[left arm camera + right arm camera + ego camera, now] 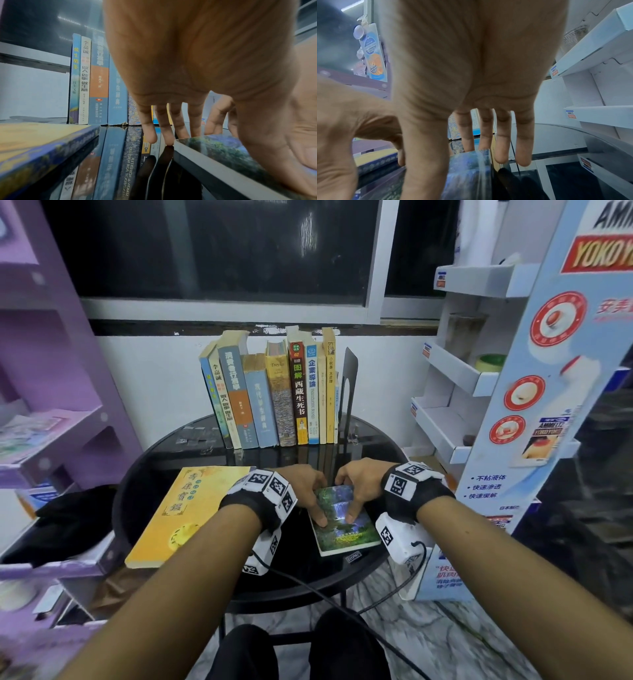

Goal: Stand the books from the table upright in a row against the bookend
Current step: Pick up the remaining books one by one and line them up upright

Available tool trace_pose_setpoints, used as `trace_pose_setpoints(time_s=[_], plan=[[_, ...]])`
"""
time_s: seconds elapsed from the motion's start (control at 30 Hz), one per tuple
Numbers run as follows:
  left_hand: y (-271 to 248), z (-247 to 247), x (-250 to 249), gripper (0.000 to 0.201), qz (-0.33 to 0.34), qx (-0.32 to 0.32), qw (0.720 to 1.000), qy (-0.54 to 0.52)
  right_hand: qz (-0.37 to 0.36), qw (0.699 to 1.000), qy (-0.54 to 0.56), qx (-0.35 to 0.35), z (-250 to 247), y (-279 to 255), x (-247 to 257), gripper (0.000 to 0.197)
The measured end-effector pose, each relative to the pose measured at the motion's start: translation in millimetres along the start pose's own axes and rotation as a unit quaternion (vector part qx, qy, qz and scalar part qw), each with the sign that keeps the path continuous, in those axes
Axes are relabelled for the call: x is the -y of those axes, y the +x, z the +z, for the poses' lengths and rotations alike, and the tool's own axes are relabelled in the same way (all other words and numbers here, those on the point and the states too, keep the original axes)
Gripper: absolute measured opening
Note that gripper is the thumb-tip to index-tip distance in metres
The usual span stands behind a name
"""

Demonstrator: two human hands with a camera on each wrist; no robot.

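On the round black table [191, 446], seen from the head: the small green book [349, 529] lies flat, nearer the person than the row of upright books [270, 395], which stands against the black bookend [349, 392].
Head, left hand [305, 487]: thumb pressed on the small green book's cover, fingers reaching over its far left edge.
Head, right hand [363, 484]: thumb on the cover beside the left thumb, fingers over the far right corner.
Head, yellow book [185, 515]: flat, left of the small green book, apart from it.
Left wrist, grip: thumb [267, 146] lies on the small green book [223, 150]; two straight fingers [150, 134] hang past its far corner, one tip touching the table; whether the others touch the edge cannot be told.
Right wrist, grip: thumb [423, 155] rests on the cover of the small green book [469, 165]; two fingers go behind its far edge, two fingers [523, 148] hang free beside it.
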State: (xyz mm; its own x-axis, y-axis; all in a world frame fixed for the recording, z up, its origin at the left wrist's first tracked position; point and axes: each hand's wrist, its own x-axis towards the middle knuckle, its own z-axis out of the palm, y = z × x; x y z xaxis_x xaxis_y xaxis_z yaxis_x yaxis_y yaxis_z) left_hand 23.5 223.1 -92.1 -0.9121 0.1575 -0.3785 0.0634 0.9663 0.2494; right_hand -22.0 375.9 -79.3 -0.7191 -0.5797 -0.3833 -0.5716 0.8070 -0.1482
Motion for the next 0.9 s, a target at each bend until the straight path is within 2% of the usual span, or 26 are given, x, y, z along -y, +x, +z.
trace_pose_setpoints(time_s=[0.17, 0.33, 0.6, 0.9], plan=[[-1.1, 0.0, 0.7, 0.081, 0.01, -0.005, 1.0, -0.004, -0.003, 1.0, 0.005, -0.015, -1.5, 0.9, 2.9, 0.075], [2.0, 1.0, 4.5, 0.075, 0.006, -0.018, 1.0, -0.018, -0.005, 0.999, 0.019, -0.04, -4.7, 0.5, 3.2, 0.075], [-1.1, -3.6, 6.0, 0.068, 0.018, -0.025, 0.988, -0.152, -0.016, 0.994, 0.093, -0.046, -14.6, -7.5, -2.4, 0.073], [6.3, -17.1, 6.3, 0.051, 0.049, -0.146, 0.955, -0.253, -0.028, 0.983, 0.151, -0.097, -30.2, -12.0, -6.8, 0.067]])
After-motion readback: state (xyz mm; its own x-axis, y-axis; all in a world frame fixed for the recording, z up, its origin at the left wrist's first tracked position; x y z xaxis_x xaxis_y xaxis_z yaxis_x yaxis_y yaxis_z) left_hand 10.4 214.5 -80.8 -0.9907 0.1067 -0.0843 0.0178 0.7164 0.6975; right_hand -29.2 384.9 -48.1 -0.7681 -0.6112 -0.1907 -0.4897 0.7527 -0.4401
